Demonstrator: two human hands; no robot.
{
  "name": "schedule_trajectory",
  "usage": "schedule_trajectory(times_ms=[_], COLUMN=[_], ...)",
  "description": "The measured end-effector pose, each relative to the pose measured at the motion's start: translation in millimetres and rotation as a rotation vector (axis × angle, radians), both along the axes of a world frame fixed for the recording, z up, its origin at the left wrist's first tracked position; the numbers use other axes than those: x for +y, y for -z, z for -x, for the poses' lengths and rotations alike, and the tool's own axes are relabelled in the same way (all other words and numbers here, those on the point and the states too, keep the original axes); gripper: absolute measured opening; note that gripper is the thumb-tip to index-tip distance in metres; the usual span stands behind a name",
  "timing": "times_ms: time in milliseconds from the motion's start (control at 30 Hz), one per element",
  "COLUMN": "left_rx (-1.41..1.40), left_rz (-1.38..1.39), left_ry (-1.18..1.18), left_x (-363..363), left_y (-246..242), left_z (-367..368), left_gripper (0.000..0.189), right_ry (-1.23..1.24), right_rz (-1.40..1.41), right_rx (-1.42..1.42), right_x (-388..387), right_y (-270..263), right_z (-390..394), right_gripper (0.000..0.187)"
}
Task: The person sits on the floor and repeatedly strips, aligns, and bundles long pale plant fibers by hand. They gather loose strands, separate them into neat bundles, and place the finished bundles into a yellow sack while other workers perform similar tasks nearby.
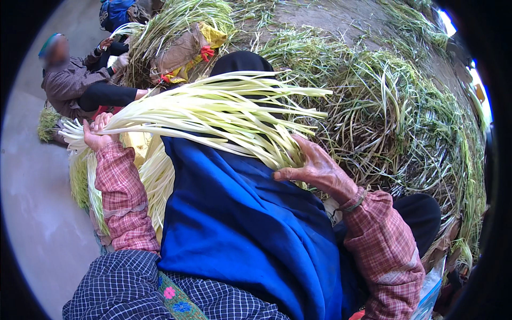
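Observation:
A bundle of long pale yellow-green leafy stalks, like blanched chives (208, 110), stretches across above my lap. My left hand (100, 132) grips its white stem ends at the left. Near the loose leaf ends, my right hand (314, 166) has its thumb and fingers spread, touching the lower edge of the bundle; its fingertips are partly hidden by the leaves. A blue cloth apron (240, 208) covers my lap beneath the bundle. More pale stalks (156, 180) lie beside my left forearm, on something yellow.
Heaps of green and withered stalks (384, 104) spread ahead and to the right. A co-worker (68, 84) sits at the upper left, holding pale stalks. Between us lies a brown and yellow sack (180, 54) with red ties. A blue bag (116, 14) stands behind. Grey floor (44, 192) shows at left.

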State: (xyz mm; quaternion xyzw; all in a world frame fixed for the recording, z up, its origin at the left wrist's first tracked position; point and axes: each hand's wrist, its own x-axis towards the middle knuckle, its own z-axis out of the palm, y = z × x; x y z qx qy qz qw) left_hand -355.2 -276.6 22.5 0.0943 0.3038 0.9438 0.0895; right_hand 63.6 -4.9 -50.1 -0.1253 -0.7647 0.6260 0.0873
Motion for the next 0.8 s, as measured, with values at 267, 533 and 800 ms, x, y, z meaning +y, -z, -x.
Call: schedule_trajectory(times_ms=[267, 533, 800], left_rx=[0.036, 0.066, 0.116], left_rz=[0.042, 0.015, 0.059], left_ry=[-0.068, 0.013, 0.024], left_x=[6, 17, 14], left_y=[-7, -19, -26], left_z=[-5, -13, 2], left_gripper=[0.051, 0.051, 0.05], right_ry=[0.047, 0.175, -0.024], right_rz=[-0.036, -0.228, -0.342], right_rx=[-0.36, -0.084, -0.157], right_x=[3, 38, 51], right_y=[-2, 24, -6], right_z=[5, 12, -26], right_gripper=[0.044, 0.039, 0.036])
